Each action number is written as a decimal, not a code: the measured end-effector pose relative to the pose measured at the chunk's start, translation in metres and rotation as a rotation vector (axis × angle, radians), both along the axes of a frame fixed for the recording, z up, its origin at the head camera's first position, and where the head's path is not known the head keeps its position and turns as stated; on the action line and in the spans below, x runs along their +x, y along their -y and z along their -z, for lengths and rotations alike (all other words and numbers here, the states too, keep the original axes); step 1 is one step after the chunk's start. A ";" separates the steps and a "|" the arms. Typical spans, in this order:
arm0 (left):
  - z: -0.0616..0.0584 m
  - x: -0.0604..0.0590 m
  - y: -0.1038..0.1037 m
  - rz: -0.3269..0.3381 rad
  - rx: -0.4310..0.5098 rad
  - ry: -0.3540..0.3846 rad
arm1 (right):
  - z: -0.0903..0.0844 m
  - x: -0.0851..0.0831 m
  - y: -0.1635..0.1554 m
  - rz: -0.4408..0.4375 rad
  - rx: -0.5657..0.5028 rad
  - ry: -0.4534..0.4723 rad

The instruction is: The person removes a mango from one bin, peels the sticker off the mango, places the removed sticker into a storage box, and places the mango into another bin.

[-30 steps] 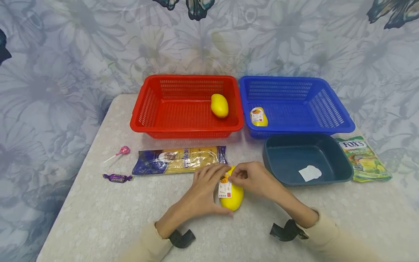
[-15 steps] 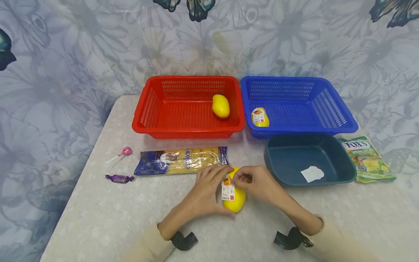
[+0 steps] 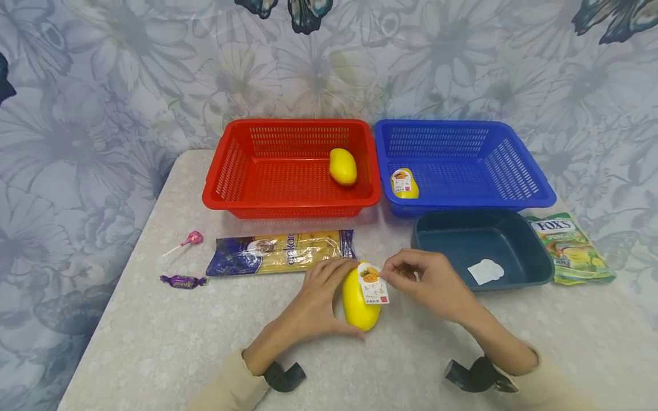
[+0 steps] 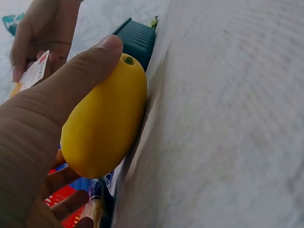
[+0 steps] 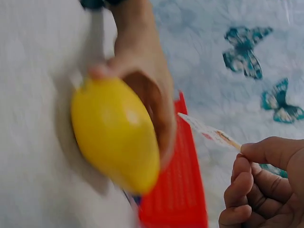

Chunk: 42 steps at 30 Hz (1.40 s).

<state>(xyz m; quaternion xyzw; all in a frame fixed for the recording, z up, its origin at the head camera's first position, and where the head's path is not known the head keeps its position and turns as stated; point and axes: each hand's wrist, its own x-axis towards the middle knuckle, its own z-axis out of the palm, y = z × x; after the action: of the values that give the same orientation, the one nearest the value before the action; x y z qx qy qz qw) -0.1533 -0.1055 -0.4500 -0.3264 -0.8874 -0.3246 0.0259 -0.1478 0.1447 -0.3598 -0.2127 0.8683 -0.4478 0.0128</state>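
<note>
The sticker [image 3: 374, 283] has come off the mango [image 3: 358, 301] since a second ago; the right hand [image 3: 432, 283] pinches it just beside the fruit, which the left hand [image 3: 321, 297] grips near the surface's front edge. Red basket [image 3: 241, 194] holds a bare mango, blue basket [image 3: 514, 194] a labelled one, tub [image 3: 437, 251] a white scrap.

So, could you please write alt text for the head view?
A left hand holds a yellow mango on a table while the right hand pinches its sticker, peeled away. Behind are a red basket and a blue basket.
</note>
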 end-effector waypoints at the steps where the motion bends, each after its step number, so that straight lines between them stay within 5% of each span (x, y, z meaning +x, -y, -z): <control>1: 0.000 0.000 0.000 0.003 -0.001 -0.003 | -0.003 -0.002 -0.006 0.021 0.008 -0.005; 14: 0.001 0.000 0.000 0.021 0.009 -0.009 | -0.020 -0.018 -0.074 0.236 0.151 -0.114; 29: 0.003 0.000 0.001 0.028 0.011 0.021 | -0.009 -0.031 -0.112 0.339 0.234 -0.103; 36: 0.003 0.000 0.001 0.030 0.012 0.029 | 0.001 -0.033 -0.124 0.337 0.273 -0.063; 42: 0.003 0.000 0.000 0.035 0.022 0.027 | 0.008 -0.037 -0.129 0.238 0.327 -0.224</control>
<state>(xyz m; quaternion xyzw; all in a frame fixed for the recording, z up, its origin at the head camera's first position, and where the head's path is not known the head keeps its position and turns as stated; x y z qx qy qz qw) -0.1538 -0.1059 -0.4529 -0.3372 -0.8781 -0.3393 0.0118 -0.1848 0.2738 -0.3678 -0.1521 0.9444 -0.2730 -0.1021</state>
